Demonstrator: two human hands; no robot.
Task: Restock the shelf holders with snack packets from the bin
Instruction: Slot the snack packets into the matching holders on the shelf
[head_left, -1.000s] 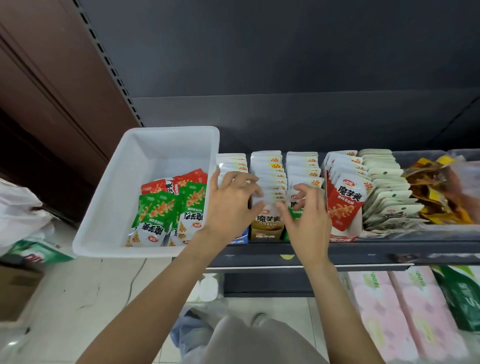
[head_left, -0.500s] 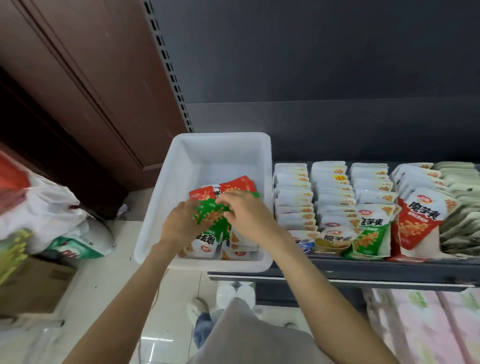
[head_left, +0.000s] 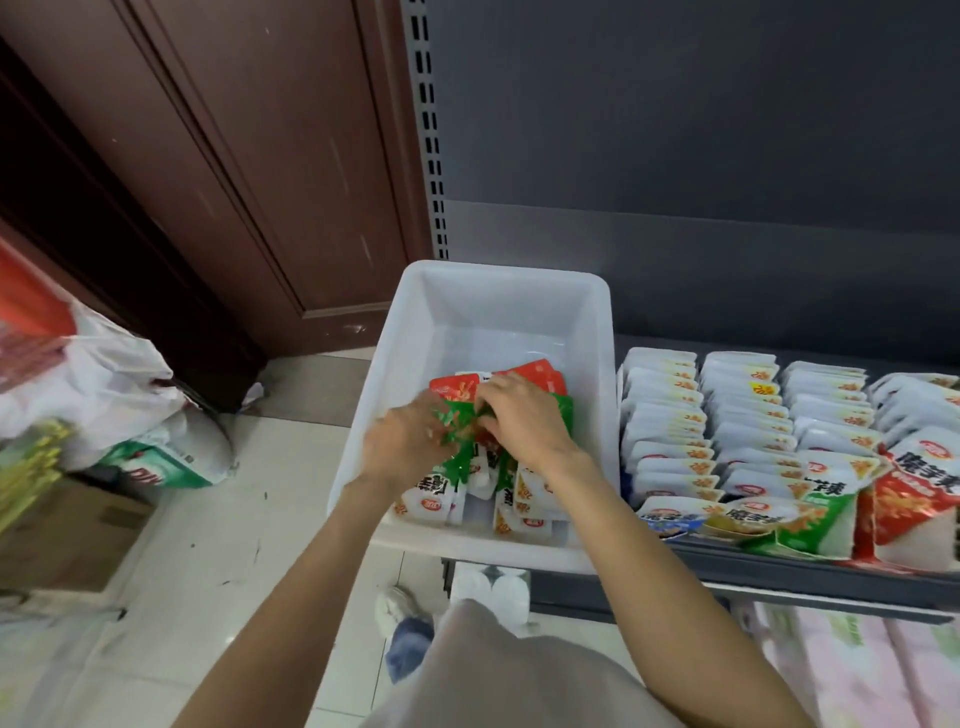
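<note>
A white plastic bin (head_left: 498, 291) sits at the left end of the dark shelf and holds a pile of red and green snack packets (head_left: 524, 499). Both my hands are inside the bin over this pile. My left hand (head_left: 402, 449) grips green packets (head_left: 456, 415) from the left. My right hand (head_left: 519, 421) has its fingers curled on the same bunch of green packets from the right. Red packets (head_left: 535, 373) lie just behind my hands. To the right of the bin, the shelf holders (head_left: 727, 415) carry rows of upright white packets.
The dark shelf edge (head_left: 810, 571) runs along the front right, with pink packs (head_left: 841, 665) on the level below. A brown wooden door (head_left: 249, 182) stands at the left. White bags (head_left: 104, 374) and a cardboard box (head_left: 67, 535) lie on the tiled floor.
Both hands left the shelf holder rows and moved left into the bin. They have closed on green packets there, and my view has swung left.
</note>
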